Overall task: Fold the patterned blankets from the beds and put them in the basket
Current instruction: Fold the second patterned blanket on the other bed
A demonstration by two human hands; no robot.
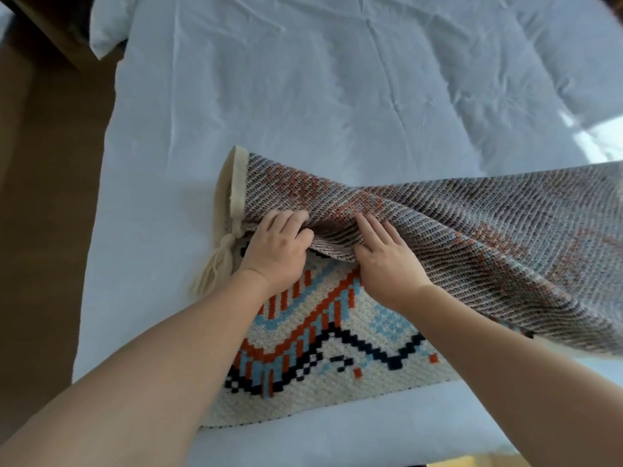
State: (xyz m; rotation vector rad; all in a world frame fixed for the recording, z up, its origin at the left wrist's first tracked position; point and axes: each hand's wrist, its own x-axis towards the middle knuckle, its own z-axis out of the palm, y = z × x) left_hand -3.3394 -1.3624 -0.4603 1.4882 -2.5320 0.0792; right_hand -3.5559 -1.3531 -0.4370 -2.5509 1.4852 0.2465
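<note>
A knitted patterned blanket (337, 358), cream with orange, blue and black zigzags, lies on the white bed near its front edge. Its upper layer is folded over and shows the grey-striped underside (488, 237), lifted toward the right. A cream tassel (215, 264) hangs at the blanket's left corner. My left hand (276, 247) grips the folded edge near that corner, fingers curled into the cloth. My right hand (387, 254) lies just beside it with fingers tucked under the same fold. The basket is out of view.
The white sheet (303, 96) is wrinkled and stretches far ahead, with a pillow corner (108, 32) at the top left. Brown floor (43, 197) runs along the bed's left side. A bright patch of light (603, 136) falls at the right.
</note>
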